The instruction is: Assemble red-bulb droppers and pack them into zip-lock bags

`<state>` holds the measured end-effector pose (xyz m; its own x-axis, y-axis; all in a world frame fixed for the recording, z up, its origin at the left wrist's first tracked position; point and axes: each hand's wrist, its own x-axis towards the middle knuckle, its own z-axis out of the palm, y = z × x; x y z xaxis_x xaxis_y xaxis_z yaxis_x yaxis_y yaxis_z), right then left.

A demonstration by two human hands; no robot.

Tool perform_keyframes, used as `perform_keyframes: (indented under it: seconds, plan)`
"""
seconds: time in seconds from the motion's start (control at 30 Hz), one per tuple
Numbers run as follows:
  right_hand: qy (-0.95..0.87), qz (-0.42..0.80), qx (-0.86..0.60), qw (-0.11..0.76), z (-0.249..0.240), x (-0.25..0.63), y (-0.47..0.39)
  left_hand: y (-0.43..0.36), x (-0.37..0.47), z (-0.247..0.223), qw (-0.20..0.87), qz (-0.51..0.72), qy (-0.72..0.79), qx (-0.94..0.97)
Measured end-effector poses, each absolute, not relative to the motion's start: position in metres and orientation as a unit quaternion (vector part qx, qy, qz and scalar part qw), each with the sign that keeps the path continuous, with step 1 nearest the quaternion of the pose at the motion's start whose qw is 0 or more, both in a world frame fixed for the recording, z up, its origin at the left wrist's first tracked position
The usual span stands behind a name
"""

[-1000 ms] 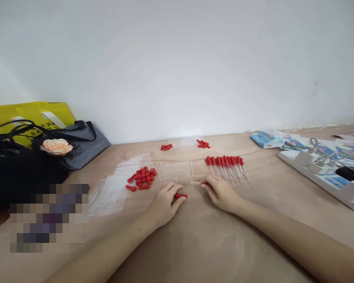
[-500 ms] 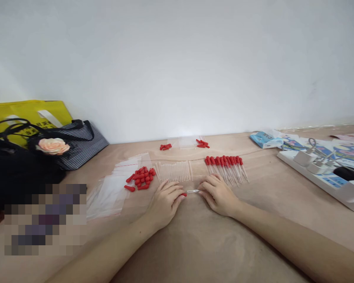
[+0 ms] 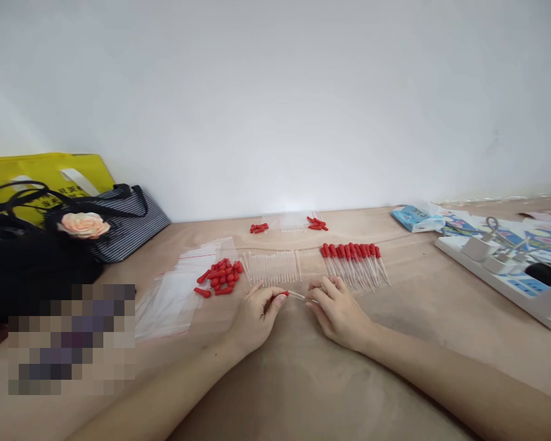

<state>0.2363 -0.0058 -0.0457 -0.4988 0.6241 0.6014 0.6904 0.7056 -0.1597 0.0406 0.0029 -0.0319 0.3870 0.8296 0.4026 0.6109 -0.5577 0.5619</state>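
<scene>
Between thumb and fingers, my left hand (image 3: 260, 310) pinches a red rubber bulb (image 3: 285, 293), mostly hidden by the fingers. A clear glass dropper tube (image 3: 296, 295) runs from the bulb to my right hand (image 3: 333, 304), whose fingers close on its other end. The tube meets the bulb's mouth; how deep it sits I cannot tell. Beyond my left hand lie a pile of loose red bulbs (image 3: 219, 277) and a row of bare glass tubes (image 3: 272, 267). Past my right hand, several droppers with red bulbs fitted (image 3: 352, 263) lie side by side.
Clear zip bags (image 3: 172, 300) lie left of the bulbs. Small groups of red bulbs (image 3: 259, 228) and a clear bag (image 3: 292, 223) are near the wall. At right are a power strip (image 3: 500, 275) and a blue packet (image 3: 416, 218); at left, a striped bag (image 3: 128, 226).
Both hands have lifted slightly, and the tube now slants down toward the right. My left fingers have curled more tightly around the bulb.
</scene>
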Motion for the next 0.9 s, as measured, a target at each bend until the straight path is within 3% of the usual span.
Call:
perform_keyframes:
  seconds: [0.27,0.7,0.9]
  plan:
    - [-0.87,-0.053,-0.348,0.345,-0.042,0.233,-0.007,0.007,0.037,-0.035,0.21,0.35,0.461,0.788]
    - [-0.894,-0.124,-0.283,0.326,-0.045,0.243,0.002,-0.002,0.038,-0.031,0.065,0.305,0.399,0.862]
    - [-0.898,-0.053,-0.287,0.328,-0.046,0.241,0.001,-0.006,0.041,-0.028,0.013,0.291,0.357,0.888]
